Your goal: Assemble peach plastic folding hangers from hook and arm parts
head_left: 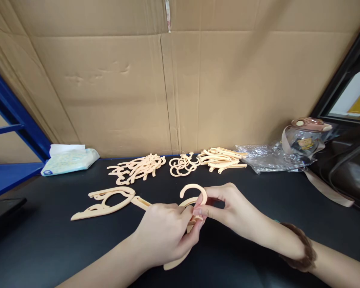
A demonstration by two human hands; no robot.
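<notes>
Both my hands meet over a black table [47,248], working on a peach plastic hanger. My left hand [163,234] is closed around the hanger's body [175,263], one arm of which sticks out below my palm and another [140,202] to the upper left. My right hand [228,208] pinches the base of the hanger's curved hook [193,189], fingertips touching those of my left hand. A finished folded hanger [107,202] lies to the left of my hands.
Along the cardboard wall lie piles of peach parts: curved pieces [137,168], hooks [182,165], straight arms [222,159]. A tissue pack [68,159] sits far left by a blue shelf frame [8,120]. Crumpled plastic [266,158], a bottle [306,140] and a dark bag [348,168] stand at right.
</notes>
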